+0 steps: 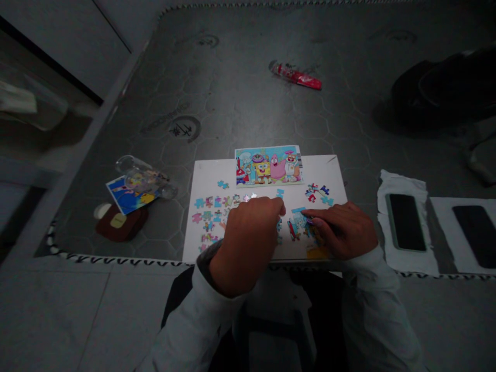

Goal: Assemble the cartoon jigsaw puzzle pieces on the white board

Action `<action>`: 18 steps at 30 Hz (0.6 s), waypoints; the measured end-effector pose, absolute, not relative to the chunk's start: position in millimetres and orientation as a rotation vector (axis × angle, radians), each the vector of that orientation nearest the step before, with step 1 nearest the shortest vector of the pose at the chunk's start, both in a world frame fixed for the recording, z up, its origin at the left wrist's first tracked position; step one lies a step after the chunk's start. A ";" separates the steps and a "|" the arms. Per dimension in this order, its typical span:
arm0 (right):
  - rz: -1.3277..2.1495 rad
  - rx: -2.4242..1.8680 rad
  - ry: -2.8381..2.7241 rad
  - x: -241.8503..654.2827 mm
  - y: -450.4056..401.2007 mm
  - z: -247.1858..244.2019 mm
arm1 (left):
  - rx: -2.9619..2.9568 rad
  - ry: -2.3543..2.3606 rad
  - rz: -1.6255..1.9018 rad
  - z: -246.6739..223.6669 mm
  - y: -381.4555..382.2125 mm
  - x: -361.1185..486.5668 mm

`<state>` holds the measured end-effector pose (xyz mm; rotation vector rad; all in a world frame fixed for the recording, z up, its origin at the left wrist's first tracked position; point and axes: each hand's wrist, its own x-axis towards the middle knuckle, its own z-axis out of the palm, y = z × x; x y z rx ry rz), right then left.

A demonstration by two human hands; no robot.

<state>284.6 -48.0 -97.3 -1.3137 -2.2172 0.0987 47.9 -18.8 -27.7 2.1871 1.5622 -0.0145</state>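
A white board (pixel 211 173) bears loose jigsaw pieces (pixel 218 201) spread over its left half, with a small group of pieces (pixel 312 192) at the right. My left hand (pixel 248 243) is over the middle of the board, back up and fingers curled in; what they hold, if anything, is hidden. Close by on the right lies a partly joined jigsaw section (pixel 296 225). My right hand (pixel 346 230) reaches in from the right, its thumb and forefinger pinched on a puzzle piece at that section. A cartoon picture card (pixel 269 166) rests at the board's far edge.
To the left are a clear plastic bottle (pixel 149 178), a blue picture card (pixel 122 196) and a brown pouch (pixel 122 222). A red wrapped item (pixel 296 76) lies farther back. Two phones, one green-edged (pixel 406 222) and one dark (pixel 476 235), rest on white sheets at right.
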 end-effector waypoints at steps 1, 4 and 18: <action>0.096 -1.311 -2.220 284.6 -47.7 -97.0 | 2.185 1.544 -0.009 -28.7 -18.2 47.9; 0.092 -1.317 -2.235 285.0 -47.4 -96.4 | 2.180 1.514 0.004 -31.3 -17.0 48.2; 0.103 -1.255 -2.270 293.9 -46.3 -99.8 | 2.204 1.594 0.008 -21.7 -17.0 45.0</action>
